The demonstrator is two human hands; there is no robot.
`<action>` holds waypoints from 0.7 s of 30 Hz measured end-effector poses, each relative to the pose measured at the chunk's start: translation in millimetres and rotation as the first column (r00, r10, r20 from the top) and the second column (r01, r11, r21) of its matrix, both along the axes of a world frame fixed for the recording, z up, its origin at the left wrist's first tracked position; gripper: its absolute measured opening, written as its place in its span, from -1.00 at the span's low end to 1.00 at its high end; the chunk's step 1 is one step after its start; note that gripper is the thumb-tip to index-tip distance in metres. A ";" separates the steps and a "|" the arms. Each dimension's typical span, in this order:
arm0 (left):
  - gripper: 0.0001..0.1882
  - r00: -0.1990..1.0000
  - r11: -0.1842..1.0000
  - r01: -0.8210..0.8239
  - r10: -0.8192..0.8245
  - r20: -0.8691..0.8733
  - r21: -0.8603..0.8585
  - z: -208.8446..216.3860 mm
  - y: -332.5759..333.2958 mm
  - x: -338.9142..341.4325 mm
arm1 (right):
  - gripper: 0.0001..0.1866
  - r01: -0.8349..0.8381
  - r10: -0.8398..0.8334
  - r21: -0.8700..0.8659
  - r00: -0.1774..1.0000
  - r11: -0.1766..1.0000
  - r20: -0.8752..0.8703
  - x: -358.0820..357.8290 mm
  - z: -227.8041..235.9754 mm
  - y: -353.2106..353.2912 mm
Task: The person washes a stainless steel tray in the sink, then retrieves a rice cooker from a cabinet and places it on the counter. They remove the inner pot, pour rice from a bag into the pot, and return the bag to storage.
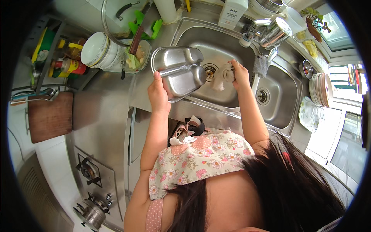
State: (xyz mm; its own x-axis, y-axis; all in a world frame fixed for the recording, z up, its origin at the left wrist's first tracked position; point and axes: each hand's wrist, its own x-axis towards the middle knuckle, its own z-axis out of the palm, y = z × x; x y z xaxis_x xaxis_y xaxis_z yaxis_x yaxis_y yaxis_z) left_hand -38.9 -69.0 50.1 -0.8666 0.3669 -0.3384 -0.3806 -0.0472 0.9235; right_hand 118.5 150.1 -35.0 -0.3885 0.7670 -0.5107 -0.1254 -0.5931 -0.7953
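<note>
My left hand (158, 94) grips the near left rim of a metal compartment tray (179, 71), its moulded underside facing up. The tray is tilted over the left edge of the large sink basin (189, 36). Held in my right hand (241, 73) is a pale, wet-looking cloth (224, 76), with its loose end hanging down. The cloth is above the large basin, just right of the drain (209, 73) and apart from the tray. My right fingers are pinched around the cloth.
A chrome faucet (270, 34) stands behind the two basins; a grey cloth (261, 66) hangs by the divider. Stacked bowls (94, 50) and a knife (136, 40) are at left. Plates (320, 89) stand at right. A gas stove (96, 181) and wooden board (50, 116) are lower left.
</note>
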 end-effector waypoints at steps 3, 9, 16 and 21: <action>-0.45 1.000 0.999 0.010 -0.011 -0.016 -0.045 3.3 3.3 4.6 | -0.77 0.055 -0.037 0.079 0.976 0.995 -0.215 -15.6 35.7 -13.7; -0.39 0.997 0.996 0.071 -0.072 0.004 0.061 11.3 10.3 18.8 | -0.75 -0.304 0.486 0.779 0.874 0.548 -0.001 -57.4 128.1 -81.8; -0.50 0.986 0.980 0.055 -0.023 -0.167 0.191 -2.3 13.8 25.9 | -0.76 -0.270 0.420 0.947 0.849 -0.177 0.320 -93.5 117.3 -81.0; -0.43 0.843 0.981 0.112 -0.178 -0.507 -0.159 3.1 5.8 24.5 | -0.73 -0.195 0.355 0.979 0.921 0.065 0.160 -103.5 112.7 -87.0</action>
State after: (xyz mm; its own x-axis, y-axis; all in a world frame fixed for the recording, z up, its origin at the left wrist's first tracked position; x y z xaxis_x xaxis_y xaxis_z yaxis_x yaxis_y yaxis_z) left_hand -14.3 -63.2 53.2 -0.8674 0.4884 0.0949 0.1598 0.0929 0.9828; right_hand 15.0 63.1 77.7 -0.6798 0.3879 0.6224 -0.2681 0.6586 -0.7032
